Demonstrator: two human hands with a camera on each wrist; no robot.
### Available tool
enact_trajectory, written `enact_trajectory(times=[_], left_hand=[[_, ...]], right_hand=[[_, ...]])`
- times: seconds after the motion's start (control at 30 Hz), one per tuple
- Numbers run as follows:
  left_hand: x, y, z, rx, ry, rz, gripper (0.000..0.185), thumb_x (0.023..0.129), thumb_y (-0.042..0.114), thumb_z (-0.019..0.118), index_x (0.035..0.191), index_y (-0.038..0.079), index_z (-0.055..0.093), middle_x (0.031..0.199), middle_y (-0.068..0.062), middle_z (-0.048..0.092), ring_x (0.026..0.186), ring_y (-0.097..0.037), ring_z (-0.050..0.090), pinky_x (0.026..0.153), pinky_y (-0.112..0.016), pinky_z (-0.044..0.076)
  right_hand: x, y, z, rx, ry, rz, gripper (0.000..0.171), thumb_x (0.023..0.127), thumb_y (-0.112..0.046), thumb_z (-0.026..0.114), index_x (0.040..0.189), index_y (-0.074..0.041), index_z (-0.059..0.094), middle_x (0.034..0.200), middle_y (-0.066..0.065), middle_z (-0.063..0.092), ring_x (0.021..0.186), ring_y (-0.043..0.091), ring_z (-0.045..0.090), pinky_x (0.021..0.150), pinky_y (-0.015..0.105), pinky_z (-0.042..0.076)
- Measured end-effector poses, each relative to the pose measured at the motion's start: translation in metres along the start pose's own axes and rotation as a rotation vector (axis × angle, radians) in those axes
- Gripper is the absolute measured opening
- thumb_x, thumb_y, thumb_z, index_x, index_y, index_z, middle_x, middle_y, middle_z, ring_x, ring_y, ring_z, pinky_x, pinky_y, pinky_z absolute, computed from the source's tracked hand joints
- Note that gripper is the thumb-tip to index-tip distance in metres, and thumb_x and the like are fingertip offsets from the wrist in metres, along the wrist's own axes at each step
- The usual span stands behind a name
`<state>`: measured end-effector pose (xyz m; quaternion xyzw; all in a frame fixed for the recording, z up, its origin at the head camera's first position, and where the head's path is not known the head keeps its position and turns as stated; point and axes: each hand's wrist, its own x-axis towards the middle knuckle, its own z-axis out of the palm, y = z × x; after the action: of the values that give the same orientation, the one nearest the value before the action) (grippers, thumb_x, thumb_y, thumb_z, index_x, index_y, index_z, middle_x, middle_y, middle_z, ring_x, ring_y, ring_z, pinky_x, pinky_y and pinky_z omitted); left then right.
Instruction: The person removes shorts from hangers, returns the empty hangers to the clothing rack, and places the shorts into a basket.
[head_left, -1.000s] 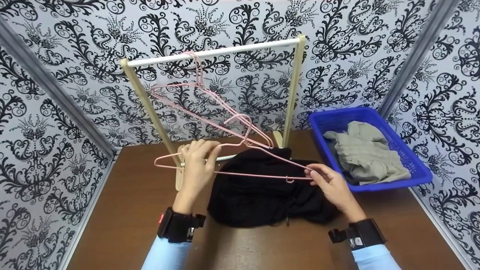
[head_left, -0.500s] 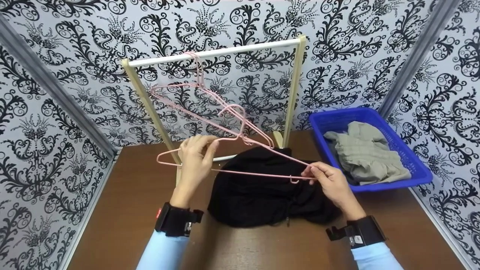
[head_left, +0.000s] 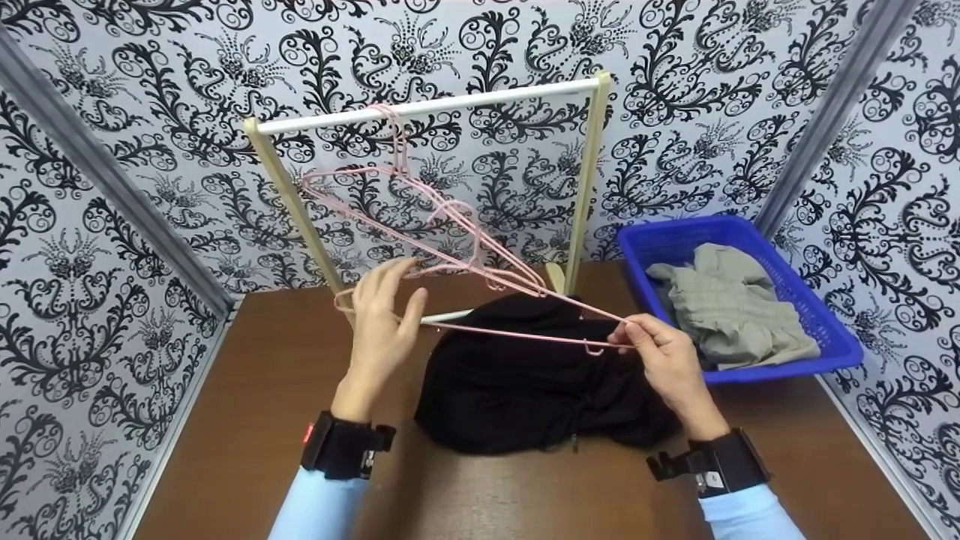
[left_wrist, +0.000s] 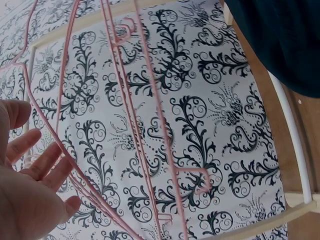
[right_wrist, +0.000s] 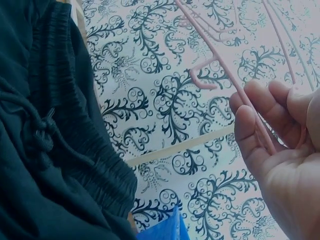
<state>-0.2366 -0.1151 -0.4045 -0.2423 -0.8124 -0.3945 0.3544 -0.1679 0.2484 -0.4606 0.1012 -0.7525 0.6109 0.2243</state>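
A pink wire hanger (head_left: 525,337) is held level above a black garment (head_left: 525,390) lying on the brown table (head_left: 247,420). My right hand (head_left: 626,334) pinches the hanger's right end; in the right wrist view the wire (right_wrist: 260,125) runs between thumb and fingers of that hand (right_wrist: 280,150). My left hand (head_left: 390,289) has straight fingers resting against the hanger's left end; in the left wrist view the hand (left_wrist: 30,185) is spread with the wire (left_wrist: 60,145) beside the fingers. More pink hangers (head_left: 394,161) hang from the white rail (head_left: 480,97).
The small rack has wooden posts (head_left: 589,172) and stands at the back of the table. A blue basket (head_left: 832,330) at the right holds a grey garment (head_left: 731,304). Patterned walls close in on three sides. The black garment (right_wrist: 50,150) fills the right wrist view's left half.
The hanger has risen and tipped toward the rail. My left hand's fingers went from curled round the hanger's left end to straight. The right hand lifted slightly, still pinching.
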Motion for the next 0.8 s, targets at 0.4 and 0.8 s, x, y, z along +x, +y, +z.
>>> enact_trajectory(times=[0.4,0.8], left_hand=[[-0.012,-0.014,-0.006,0.132,-0.015,-0.061,0.048,0.098,0.014,0.064,0.143,-0.001,0.056,0.15,-0.024,0.05,0.138,-0.043,0.045,0.12,-0.066,0.015],[-0.014,-0.026,-0.007,0.266,-0.069,-0.034,0.051,0.098,0.019,0.065,0.144,0.0,0.056,0.151,-0.024,0.048,0.139,-0.044,0.045,0.12,-0.066,0.016]], right_hand=[[0.007,-0.017,0.009,0.101,0.083,-0.02,0.024,0.105,0.004,0.05,0.099,0.023,0.062,0.086,0.008,0.075,0.082,0.009,0.073,0.074,0.025,0.06],[0.025,-0.04,0.025,0.167,0.137,-0.014,0.02,0.105,0.005,0.05,0.1,0.017,0.066,0.088,0.004,0.075,0.085,0.011,0.073,0.078,0.028,0.06]])
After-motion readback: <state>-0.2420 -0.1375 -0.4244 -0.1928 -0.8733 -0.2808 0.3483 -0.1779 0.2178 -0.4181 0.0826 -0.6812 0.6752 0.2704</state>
